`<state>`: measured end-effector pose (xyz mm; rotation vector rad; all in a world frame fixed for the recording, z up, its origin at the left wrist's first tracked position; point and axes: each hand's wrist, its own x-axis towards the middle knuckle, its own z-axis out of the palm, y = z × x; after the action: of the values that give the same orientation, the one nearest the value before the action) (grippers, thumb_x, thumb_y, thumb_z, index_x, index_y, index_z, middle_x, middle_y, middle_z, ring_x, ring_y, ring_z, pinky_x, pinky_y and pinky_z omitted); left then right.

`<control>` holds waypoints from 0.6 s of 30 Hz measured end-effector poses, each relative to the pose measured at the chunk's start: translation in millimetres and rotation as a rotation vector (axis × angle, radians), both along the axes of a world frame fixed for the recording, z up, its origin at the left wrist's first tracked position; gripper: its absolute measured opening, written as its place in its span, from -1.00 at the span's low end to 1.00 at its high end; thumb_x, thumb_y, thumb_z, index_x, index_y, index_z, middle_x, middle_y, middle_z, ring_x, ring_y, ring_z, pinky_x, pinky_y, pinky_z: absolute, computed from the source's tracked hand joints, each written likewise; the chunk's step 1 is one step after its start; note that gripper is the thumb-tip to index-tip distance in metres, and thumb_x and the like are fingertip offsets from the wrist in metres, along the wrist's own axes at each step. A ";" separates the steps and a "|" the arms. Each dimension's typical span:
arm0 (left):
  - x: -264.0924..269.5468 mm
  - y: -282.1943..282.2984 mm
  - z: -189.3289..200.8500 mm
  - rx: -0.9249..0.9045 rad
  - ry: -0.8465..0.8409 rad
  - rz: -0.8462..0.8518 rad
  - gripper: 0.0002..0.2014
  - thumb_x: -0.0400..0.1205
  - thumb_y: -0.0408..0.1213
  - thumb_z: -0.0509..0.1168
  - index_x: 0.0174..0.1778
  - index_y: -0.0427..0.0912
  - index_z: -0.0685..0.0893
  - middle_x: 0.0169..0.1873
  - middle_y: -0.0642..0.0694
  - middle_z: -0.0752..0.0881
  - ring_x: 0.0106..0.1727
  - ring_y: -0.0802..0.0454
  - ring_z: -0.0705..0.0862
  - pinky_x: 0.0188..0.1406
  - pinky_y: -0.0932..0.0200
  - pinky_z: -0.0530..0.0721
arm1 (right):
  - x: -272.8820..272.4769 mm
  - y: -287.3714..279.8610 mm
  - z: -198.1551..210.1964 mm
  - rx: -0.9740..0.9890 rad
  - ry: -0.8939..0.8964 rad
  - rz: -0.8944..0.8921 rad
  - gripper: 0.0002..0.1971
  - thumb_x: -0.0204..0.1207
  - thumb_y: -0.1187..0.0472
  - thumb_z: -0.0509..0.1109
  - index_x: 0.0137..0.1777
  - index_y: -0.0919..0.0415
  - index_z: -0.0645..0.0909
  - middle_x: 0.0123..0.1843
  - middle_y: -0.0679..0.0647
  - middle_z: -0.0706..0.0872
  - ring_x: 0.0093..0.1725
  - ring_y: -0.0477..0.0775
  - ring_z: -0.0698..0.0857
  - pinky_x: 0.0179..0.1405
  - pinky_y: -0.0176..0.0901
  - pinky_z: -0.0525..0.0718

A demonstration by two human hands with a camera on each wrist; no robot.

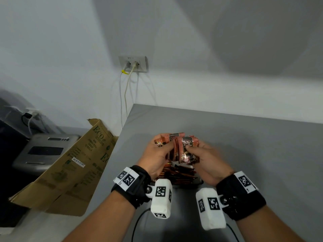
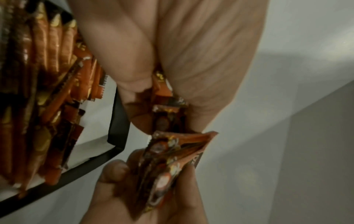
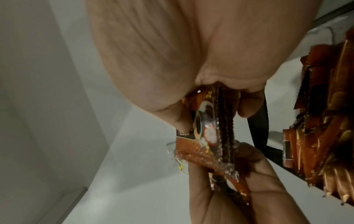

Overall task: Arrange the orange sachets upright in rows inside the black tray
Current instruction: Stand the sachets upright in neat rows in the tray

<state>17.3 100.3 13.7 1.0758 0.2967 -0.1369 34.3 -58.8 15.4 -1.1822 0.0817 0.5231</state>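
Note:
Both hands hold orange sachets above the grey table. My left hand (image 1: 158, 154) grips a small bunch of sachets (image 1: 166, 139), seen again in the left wrist view (image 2: 166, 106). My right hand (image 1: 202, 154) pinches another bunch of sachets (image 1: 187, 149) between thumb and fingers, its front printed in black; the right wrist view shows that bunch (image 3: 208, 128) edge-on. The two bunches touch each other. Just below the hands lies the black tray (image 1: 197, 182), with several orange sachets (image 1: 176, 173) standing upright in rows. The wrists hide most of the tray.
A flattened brown cardboard box (image 1: 70, 170) leans off the table's left edge (image 1: 111, 158). A grey machine (image 1: 43, 152) sits lower left. A wall socket (image 1: 133, 63) with cables is on the white wall behind. A black cable (image 1: 139, 222) runs near the table's front.

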 end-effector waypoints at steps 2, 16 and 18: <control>-1.0 3.8 0.5 -0.102 0.071 0.019 -0.83 0.71 -0.34 0.26 0.16 -0.31 0.61 0.01 -0.29 0.76 -0.10 -0.15 0.76 -0.22 0.00 0.74 | 2.4 -2.1 1.2 0.004 -0.002 -0.075 -0.73 0.68 0.39 0.25 0.27 0.32 0.71 0.11 0.34 0.80 -0.06 0.17 0.75 -0.07 -0.03 0.67; 1.6 -0.9 2.3 -0.099 0.074 0.072 -0.75 0.70 -0.34 0.14 0.18 -0.39 0.62 0.04 -0.36 0.68 -0.11 -0.12 0.70 -0.31 0.02 0.73 | -2.5 -2.3 10.7 -0.145 -0.122 -0.069 -0.62 0.50 0.56 0.40 0.26 0.22 0.68 0.08 0.23 0.84 0.04 0.18 0.80 0.05 0.00 0.74; 0.3 -4.3 7.2 -0.145 0.064 0.002 -0.61 0.69 -0.17 0.19 0.28 -0.41 0.60 0.02 -0.32 0.72 -0.10 -0.10 0.72 -0.28 0.07 0.71 | -5.9 -0.7 12.5 -0.199 -0.186 -0.037 -0.62 0.48 0.53 0.47 0.21 0.15 0.72 0.08 0.21 0.84 0.10 0.21 0.81 0.13 0.04 0.76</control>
<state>17.6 96.0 20.9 0.9285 0.3403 -0.1881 28.3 -59.6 27.9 -1.4161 -0.0040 0.3764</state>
